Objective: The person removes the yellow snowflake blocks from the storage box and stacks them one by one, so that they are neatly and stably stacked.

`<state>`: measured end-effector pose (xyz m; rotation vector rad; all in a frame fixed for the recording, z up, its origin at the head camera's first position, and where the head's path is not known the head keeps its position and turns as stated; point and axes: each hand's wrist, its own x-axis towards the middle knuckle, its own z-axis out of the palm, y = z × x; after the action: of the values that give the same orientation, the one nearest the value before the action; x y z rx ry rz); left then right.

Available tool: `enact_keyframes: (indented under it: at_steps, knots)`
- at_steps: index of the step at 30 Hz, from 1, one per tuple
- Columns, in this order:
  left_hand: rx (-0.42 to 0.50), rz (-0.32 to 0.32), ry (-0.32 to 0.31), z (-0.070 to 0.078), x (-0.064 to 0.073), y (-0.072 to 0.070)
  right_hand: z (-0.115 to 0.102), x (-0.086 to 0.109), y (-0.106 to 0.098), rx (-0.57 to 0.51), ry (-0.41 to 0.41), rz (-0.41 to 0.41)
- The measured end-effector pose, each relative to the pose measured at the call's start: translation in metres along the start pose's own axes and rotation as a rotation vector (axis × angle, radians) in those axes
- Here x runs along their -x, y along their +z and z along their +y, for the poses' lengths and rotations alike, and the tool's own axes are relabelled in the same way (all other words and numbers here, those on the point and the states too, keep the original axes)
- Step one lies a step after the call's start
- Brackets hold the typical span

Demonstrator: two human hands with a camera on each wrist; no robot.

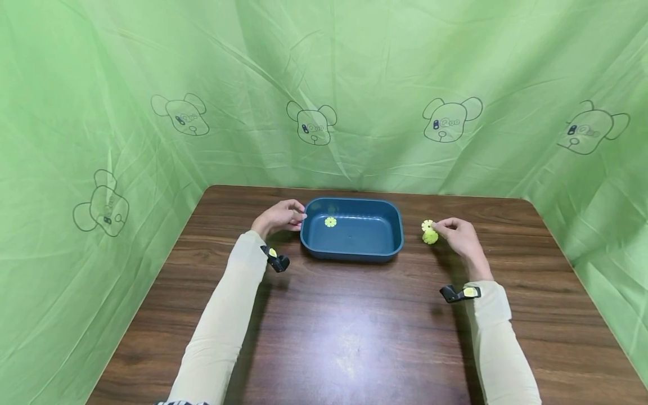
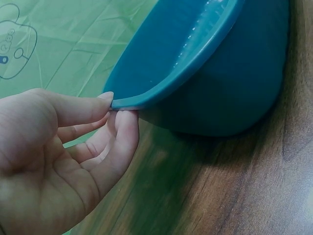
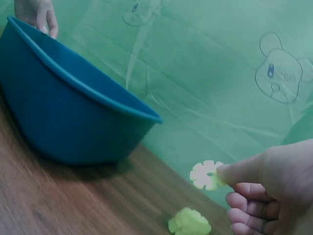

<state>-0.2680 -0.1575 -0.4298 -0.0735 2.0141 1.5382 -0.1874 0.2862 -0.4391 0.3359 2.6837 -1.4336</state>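
Observation:
A dark blue plastic basin (image 1: 351, 256) stands on the table, with one yellow flower-shaped disc (image 1: 330, 222) lying inside toward its left end. At the basin's left rim (image 2: 146, 100), my left hand (image 1: 280, 216) pinches the edge between thumb and fingers. To the right of the basin, my right hand (image 1: 459, 236) pinches a yellow-green notched flower disc (image 3: 205, 175) with a small hole in its middle. Just below that disc, a small pile of similar flower discs (image 3: 190, 223) lies on the wood. The other fingers of the right hand are curled in toward the palm.
The brown wood-grain table (image 1: 349, 332) reaches back to a green cloth curtain (image 1: 374, 67) printed with bear heads, which also hangs along both sides. Black straps with cameras (image 1: 275, 260) sit on both wrists over pale sleeves (image 1: 217, 332).

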Motion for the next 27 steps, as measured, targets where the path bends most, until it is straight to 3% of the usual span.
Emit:
enact_keyframes:
  at_steps: [11,27]
  knots:
    - [-0.003,0.007,0.000,0.000,0.000,0.001,0.022,-0.006,-0.006,0.081,0.091,-0.052]
    - [0.010,-0.002,0.008,-0.002,-0.001,0.000,0.025,-0.011,0.000,0.156,0.076,0.013]
